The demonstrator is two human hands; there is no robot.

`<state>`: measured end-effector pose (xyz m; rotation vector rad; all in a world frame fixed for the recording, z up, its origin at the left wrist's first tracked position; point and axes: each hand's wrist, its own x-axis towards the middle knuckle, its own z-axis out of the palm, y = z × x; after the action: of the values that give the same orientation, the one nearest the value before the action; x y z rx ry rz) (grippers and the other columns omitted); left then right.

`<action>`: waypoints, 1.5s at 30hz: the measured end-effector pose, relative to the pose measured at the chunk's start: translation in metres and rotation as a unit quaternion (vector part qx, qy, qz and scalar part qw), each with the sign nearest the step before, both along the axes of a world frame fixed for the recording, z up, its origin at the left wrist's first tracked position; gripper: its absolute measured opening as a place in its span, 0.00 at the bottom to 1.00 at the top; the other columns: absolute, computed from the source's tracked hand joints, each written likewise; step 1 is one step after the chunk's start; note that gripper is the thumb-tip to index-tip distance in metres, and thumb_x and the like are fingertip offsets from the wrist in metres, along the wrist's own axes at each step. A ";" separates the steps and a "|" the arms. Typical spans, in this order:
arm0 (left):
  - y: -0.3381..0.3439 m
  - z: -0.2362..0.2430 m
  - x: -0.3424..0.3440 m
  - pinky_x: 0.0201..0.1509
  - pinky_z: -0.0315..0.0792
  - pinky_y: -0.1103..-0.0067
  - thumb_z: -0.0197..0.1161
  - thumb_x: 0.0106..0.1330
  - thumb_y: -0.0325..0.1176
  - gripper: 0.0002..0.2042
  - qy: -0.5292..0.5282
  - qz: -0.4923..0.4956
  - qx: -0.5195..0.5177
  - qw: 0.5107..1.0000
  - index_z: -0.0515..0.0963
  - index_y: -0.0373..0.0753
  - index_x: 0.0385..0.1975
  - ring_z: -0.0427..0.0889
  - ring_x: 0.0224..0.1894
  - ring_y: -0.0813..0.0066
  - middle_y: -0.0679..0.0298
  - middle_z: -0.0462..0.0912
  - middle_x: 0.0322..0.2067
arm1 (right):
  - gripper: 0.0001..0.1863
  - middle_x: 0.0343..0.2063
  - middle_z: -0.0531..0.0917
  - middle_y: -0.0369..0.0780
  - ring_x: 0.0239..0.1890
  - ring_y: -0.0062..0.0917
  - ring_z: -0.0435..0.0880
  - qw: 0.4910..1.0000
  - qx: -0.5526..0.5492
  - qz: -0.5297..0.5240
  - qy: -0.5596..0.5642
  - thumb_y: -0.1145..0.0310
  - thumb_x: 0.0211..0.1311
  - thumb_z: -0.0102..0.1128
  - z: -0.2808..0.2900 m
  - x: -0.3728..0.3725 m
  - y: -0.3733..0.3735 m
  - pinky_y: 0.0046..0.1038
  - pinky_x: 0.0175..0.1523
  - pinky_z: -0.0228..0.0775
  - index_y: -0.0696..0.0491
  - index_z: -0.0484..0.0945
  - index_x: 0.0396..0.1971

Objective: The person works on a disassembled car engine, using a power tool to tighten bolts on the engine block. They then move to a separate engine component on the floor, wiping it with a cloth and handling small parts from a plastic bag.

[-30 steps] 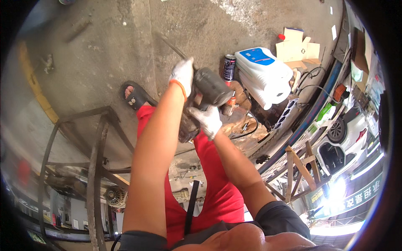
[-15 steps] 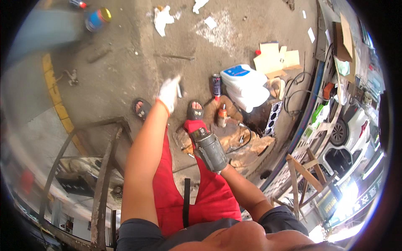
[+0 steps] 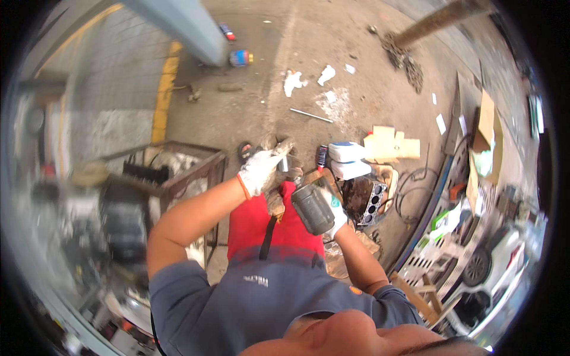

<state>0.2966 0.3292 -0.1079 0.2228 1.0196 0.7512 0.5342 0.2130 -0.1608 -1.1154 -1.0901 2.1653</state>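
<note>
My left hand, in a white work glove with an orange cuff, is closed on a short silver socket that sticks out past the fingers. Close to its right, a dark grey impact wrench with a thick round body is tilted in front of my red trousers. My gloved right hand grips it from the right side, most of the fingers hidden behind the body. Its narrow nose points up toward the socket; a small gap seems to lie between them.
Right of the wrench lie an engine block, white jugs, a spray can and flattened cardboard. A rusty steel frame stands on the left. Farther off are a metal rod, a blue can and a grey post.
My left hand has drawn back closer to my body with the socket, nearing the wrench nose. The wrench has risen slightly and shifted right in view. My view has turned, bringing the grey post's base in.
</note>
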 end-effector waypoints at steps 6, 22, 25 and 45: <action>-0.094 0.167 -0.061 0.38 0.77 0.82 0.70 0.67 0.34 0.17 0.313 -0.060 0.291 0.902 0.74 0.38 0.52 0.81 0.39 0.81 0.65 0.83 0.39 | 0.19 0.51 0.84 0.41 0.51 0.36 0.84 0.714 0.556 0.248 -0.345 0.65 0.68 0.57 0.128 -0.005 0.007 0.38 0.61 0.73 0.52 0.77 0.57; -0.197 0.240 -0.068 0.34 0.81 0.69 0.60 0.75 0.46 0.09 -0.033 0.420 0.154 0.894 0.76 0.48 0.42 0.81 0.28 0.71 0.68 0.78 0.27 | 0.13 0.38 0.86 0.41 0.41 0.37 0.84 0.775 0.526 0.244 -0.251 0.58 0.60 0.63 0.240 -0.131 -0.034 0.37 0.45 0.75 0.48 0.85 0.41; -0.223 0.242 -0.103 0.39 0.78 0.73 0.59 0.75 0.47 0.12 0.040 0.434 0.164 0.885 0.77 0.45 0.44 0.81 0.33 0.72 0.65 0.79 0.30 | 0.14 0.37 0.86 0.42 0.40 0.38 0.85 0.641 0.701 0.248 -0.186 0.58 0.60 0.64 0.244 -0.176 -0.044 0.36 0.45 0.74 0.49 0.85 0.40; -0.336 0.263 -0.300 0.44 0.79 0.76 0.57 0.73 0.45 0.18 0.067 0.406 0.290 0.864 0.72 0.45 0.57 0.85 0.41 0.72 0.62 0.83 0.44 | 0.20 0.50 0.85 0.42 0.51 0.32 0.83 0.737 0.556 0.336 -0.184 0.73 0.62 0.65 0.346 -0.382 -0.118 0.32 0.59 0.74 0.54 0.80 0.55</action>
<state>-0.0037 -0.0069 0.1553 0.3689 0.9851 1.8446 0.1523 0.0949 0.1850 -0.5489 -2.7574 1.1025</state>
